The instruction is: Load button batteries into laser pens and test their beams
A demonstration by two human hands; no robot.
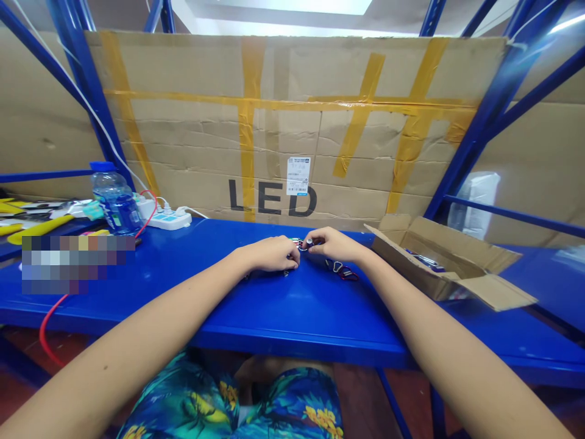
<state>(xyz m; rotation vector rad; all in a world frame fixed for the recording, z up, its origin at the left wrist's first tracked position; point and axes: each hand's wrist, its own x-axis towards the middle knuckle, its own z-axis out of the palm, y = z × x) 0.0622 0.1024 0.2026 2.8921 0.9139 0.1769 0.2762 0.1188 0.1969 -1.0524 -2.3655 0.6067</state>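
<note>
My left hand (275,253) rests over the blue table with its fingers curled down. What those fingers hold, if anything, is hidden. Facing it, my right hand (333,242) pinches a small dark cylinder with a silver end (309,242). Between the two hands lie small shiny metallic pieces (297,242), too small to name. Just below my right hand are several carabiner clips (338,267), including a dark red one (349,275). A small metal piece (286,273) shows under my left hand.
An open cardboard box (439,283) with small items inside stands at the right. To the left are a blue-capped bottle (116,201), a white power strip (170,219) and a red cable (43,332). A large cardboard sheet (201,146) closes off the back of the blue table (292,323).
</note>
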